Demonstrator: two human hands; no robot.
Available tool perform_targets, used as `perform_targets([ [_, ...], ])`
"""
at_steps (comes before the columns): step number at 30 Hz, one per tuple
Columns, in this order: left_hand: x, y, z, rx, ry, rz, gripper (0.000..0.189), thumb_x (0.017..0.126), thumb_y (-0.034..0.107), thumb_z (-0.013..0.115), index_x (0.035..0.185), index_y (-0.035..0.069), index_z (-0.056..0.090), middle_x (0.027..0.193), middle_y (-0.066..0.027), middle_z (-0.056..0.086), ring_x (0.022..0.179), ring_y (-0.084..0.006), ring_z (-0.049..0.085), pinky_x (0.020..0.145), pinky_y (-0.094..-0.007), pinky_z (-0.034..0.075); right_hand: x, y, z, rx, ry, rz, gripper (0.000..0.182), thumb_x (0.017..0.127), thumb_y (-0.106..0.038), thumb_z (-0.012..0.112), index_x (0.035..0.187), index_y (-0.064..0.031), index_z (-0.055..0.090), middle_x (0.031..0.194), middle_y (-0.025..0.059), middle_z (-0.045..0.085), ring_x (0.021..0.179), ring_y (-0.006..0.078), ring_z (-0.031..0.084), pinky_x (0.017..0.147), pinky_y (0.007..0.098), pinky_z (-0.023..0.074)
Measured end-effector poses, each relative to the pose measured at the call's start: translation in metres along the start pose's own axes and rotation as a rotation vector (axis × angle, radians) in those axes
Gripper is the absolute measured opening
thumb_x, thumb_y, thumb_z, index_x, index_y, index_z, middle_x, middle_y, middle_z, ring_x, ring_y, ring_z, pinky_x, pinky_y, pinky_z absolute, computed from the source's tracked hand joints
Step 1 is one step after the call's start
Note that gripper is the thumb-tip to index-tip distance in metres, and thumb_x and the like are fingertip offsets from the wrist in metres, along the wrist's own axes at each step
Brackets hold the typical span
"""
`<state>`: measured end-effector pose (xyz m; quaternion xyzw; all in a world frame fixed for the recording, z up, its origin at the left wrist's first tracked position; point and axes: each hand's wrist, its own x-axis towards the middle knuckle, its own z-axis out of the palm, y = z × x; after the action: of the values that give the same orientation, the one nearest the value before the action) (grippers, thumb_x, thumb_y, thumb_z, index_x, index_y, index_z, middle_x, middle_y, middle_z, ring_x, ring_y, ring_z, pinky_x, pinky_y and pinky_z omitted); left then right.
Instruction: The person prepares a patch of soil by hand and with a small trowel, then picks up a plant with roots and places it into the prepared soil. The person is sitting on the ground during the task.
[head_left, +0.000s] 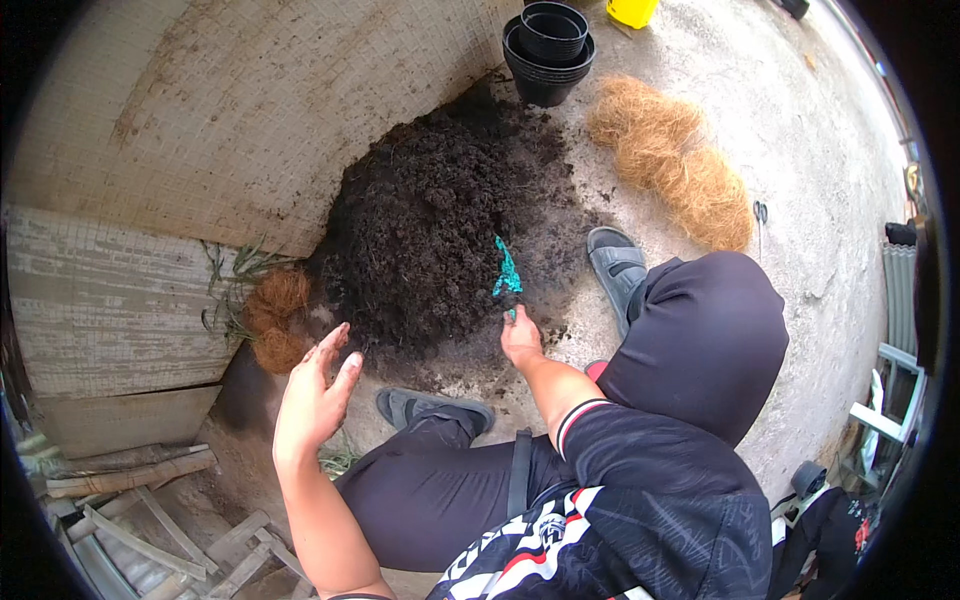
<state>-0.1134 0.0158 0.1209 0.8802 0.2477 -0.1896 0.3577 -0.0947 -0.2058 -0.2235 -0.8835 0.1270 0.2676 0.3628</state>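
Note:
A heap of dark soil (427, 225) lies on the concrete before me, against the wall panels. My right hand (521, 336) is closed around the handle end of a teal hand tool, perhaps a trowel (508, 271), whose soil-smeared front part rests on the heap's near right side. Raised at the lower left, my left hand (319, 386) holds nothing; its fingers and thumb are apart and its fingertips look soiled. Beyond it, brown fibre balls (279, 319) with green leaves sit at the heap's left edge.
Stacked black plastic pots (547, 56) stand behind the heap, near a yellow container (631, 11). Tan coir-like fibre (675, 161) lies at the right, beside scissors (760, 214). My sandalled feet flank the near side. Wood pieces (135, 476) lie at lower left.

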Motion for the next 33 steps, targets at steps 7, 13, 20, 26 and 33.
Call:
perform_targets([
  [7, 0.009, 0.004, 0.004, 0.0, -0.02, -0.004, 0.043, 0.085, 0.02, 0.054, 0.123, 0.003, 0.045, 0.117, -0.0184, 0.052, 0.112, -0.0262, 0.049, 0.094, -0.0336, 0.037, 0.032, -0.057, -0.007, -0.077, -0.088, -0.018, 0.03, 0.088, -0.031, 0.039, 0.101, -0.0047, 0.044, 0.091, 0.0239, 0.059, 0.087, 0.041, 0.056, 0.077, 0.0484, 0.0439],
  [13, -0.011, 0.015, -0.002, 0.019, 0.007, 0.069, 0.045, 0.084, 0.026, 0.054, 0.123, 0.005, 0.045, 0.119, -0.0181, 0.051, 0.115, -0.0305, 0.045, 0.096, -0.0359, 0.035, 0.061, -0.076, -0.028, -0.195, -0.074, -0.202, 0.031, 0.085, -0.029, 0.044, 0.096, -0.0009, 0.05, 0.087, 0.0252, 0.059, 0.086, 0.0421, 0.055, 0.075, 0.0467, 0.0452],
  [20, -0.034, 0.01, -0.006, 0.038, 0.103, 0.168, 0.048, 0.084, 0.031, 0.052, 0.123, 0.004, 0.045, 0.12, -0.016, 0.051, 0.119, -0.0311, 0.041, 0.097, -0.0365, 0.034, 0.024, -0.107, -0.057, -0.425, -0.084, -0.299, 0.028, 0.08, -0.021, 0.048, 0.099, -0.0003, 0.053, 0.094, 0.0211, 0.059, 0.091, 0.0352, 0.057, 0.079, 0.0414, 0.0468],
  [26, -0.048, 0.004, -0.007, 0.035, 0.191, 0.21, 0.044, 0.084, 0.027, 0.054, 0.121, 0.004, 0.047, 0.116, -0.0171, 0.053, 0.105, -0.0273, 0.052, 0.089, -0.0333, 0.04, 0.001, -0.102, -0.061, -0.576, 0.076, -0.343, 0.037, 0.081, -0.014, 0.043, 0.116, -0.0021, 0.046, 0.105, 0.017, 0.055, 0.094, 0.031, 0.057, 0.08, 0.0388, 0.0475],
  [33, -0.067, 0.004, -0.007, -0.042, 0.264, 0.247, 0.042, 0.083, 0.023, 0.057, 0.121, 0.004, 0.049, 0.112, -0.0148, 0.056, 0.093, -0.0204, 0.055, 0.079, -0.0295, 0.043, -0.027, -0.076, -0.063, -0.624, 0.116, -0.402, 0.047, 0.081, -0.012, 0.04, 0.127, -0.0043, 0.037, 0.11, 0.0158, 0.052, 0.099, 0.0282, 0.055, 0.08, 0.038, 0.0474],
])
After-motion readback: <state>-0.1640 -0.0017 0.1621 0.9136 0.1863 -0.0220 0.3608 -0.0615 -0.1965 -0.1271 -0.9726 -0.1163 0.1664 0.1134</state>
